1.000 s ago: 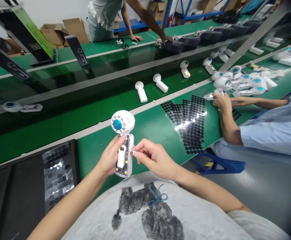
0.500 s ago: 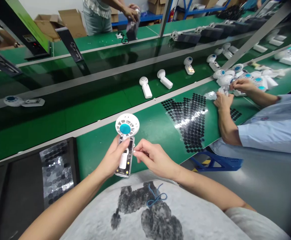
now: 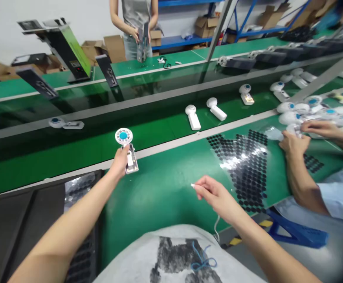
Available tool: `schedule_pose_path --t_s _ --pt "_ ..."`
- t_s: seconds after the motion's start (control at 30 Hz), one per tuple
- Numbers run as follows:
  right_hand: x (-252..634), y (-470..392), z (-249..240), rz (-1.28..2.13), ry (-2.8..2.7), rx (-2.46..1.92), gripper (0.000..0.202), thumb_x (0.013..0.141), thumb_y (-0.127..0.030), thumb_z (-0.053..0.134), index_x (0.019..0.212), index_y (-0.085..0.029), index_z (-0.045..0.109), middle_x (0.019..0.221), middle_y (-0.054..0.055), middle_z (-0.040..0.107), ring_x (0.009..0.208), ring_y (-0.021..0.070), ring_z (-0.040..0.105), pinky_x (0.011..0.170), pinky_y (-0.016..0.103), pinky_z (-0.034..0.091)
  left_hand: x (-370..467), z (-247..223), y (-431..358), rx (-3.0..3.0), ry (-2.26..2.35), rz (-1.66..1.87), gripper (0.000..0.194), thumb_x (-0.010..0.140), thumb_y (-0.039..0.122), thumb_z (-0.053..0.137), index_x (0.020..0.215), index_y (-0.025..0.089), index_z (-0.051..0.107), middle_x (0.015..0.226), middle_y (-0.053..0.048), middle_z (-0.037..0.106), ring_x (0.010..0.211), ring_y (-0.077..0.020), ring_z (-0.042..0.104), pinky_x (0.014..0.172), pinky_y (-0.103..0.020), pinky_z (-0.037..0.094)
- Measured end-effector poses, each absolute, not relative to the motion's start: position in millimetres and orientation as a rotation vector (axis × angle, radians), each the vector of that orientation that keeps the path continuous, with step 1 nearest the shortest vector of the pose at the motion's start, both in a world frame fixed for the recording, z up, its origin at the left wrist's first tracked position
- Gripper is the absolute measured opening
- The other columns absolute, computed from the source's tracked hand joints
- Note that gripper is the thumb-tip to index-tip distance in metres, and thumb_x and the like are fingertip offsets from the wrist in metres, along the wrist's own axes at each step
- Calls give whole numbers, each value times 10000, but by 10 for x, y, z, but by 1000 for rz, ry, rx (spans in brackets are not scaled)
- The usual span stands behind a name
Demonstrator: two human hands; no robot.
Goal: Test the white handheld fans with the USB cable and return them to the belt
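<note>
My left hand point(image 3: 120, 160) is closed round the clear-backed handle of a small white handheld fan point(image 3: 131, 160). The fan's round head, with a blue disc at its centre, points away from me over the edge of the green conveyor. Out over the green worktop, my right hand point(image 3: 212, 192) pinches the small white plug of a cable point(image 3: 193, 185). A white cord point(image 3: 217, 228) hangs below that wrist toward the table's front edge. Plug and fan are well apart.
Several white fans, such as this one point(image 3: 193, 118), lie on the conveyor point(image 3: 159, 131). Sheets of black round stickers point(image 3: 244, 169) lie to the right, near a co-worker's hands point(image 3: 296, 143). A black tray point(image 3: 18, 220) stands left. Another person point(image 3: 136, 23) stands across the line.
My left hand has carried the fan forward and left to the conveyor's edge. My right hand has drawn away to the right with the plug. The view has tilted up.
</note>
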State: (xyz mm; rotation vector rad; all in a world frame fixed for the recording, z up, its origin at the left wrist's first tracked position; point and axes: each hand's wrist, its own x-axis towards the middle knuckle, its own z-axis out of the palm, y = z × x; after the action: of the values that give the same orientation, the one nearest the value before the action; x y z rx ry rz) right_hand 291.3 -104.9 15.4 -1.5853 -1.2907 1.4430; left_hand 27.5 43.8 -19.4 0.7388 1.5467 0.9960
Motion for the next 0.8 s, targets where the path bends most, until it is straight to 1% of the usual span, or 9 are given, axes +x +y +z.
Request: schedule_pose_path --t_s 0.1,0.23,0.3,0.33,0.47,0.53,0.6,0.7,0.8 --pt "2967 -1058 88 1485 -1278 -1615 262 837 -441 487 765 -189 478 603 -23 523 541 109 442 521 238 324 -6 -380 1075 762 1650 1010 277 859 392 479 859 121 540 667 11 546 519 -90 508 528 -245 444" --pt "2907 -1092 35 1496 -1259 -1649 300 810 -488 502 753 -193 499 594 -18 514 538 120 440 504 240 312 -204 -494 1531 845 1793 984 291 871 365 484 1022 123 542 941 -57 586 776 -144 578 691 -329 499" --pt "2933 -1107 19 1452 -1213 -1695 315 782 -507 530 751 -194 513 588 -16 508 517 119 422 479 237 300 -348 -476 1525 912 1870 962 372 837 363 540 1125 131 503 1098 -94 556 915 -186 569 783 -379 484" --pt "2966 -1111 8 1427 -1185 -1722 322 766 -517 545 758 -196 518 589 -15 504 503 117 409 464 235 294 -450 -449 1452 953 1908 953 465 809 377 577 1189 137 461 1179 -112 522 985 -202 550 829 -381 465" --pt "3131 -1088 -93 1417 -1117 -1793 342 713 -538 594 800 -213 533 609 -12 499 459 113 366 416 231 285 -974 -279 670 1102 2080 847 875 666 511 675 1350 145 270 1367 -147 374 1219 -233 394 966 -305 352" --pt "3157 -1065 -167 1438 -1108 -1793 332 704 -528 605 804 -218 541 618 -8 505 455 113 360 406 232 284 -1218 -228 67 1111 2215 703 1011 565 542 723 1361 131 254 1397 -172 319 1280 -294 300 1033 -362 261" --pt "3122 -1036 -226 1455 -1100 -1782 320 700 -516 610 809 -221 550 617 -10 511 453 110 355 402 230 279 -1391 -245 -541 1063 2348 517 1183 381 497 810 1351 88 272 1393 -234 289 1304 -388 197 1064 -465 141" --pt "3007 -981 -255 1528 -1155 -1739 317 701 -504 612 823 -218 552 619 -14 515 455 106 357 406 227 285 -1485 -377 -1238 938 2488 314 1271 314 505 808 1367 82 233 1389 -269 255 1286 -458 165 1027 -565 128" --pt "2917 -932 -215 1576 -1264 -1683 315 719 -502 603 833 -214 546 624 -13 511 471 105 367 420 222 301 -1459 -518 -1546 833 2562 226 1252 341 551 777 1375 128 211 1380 -245 263 1270 -472 185 995 -580 199"
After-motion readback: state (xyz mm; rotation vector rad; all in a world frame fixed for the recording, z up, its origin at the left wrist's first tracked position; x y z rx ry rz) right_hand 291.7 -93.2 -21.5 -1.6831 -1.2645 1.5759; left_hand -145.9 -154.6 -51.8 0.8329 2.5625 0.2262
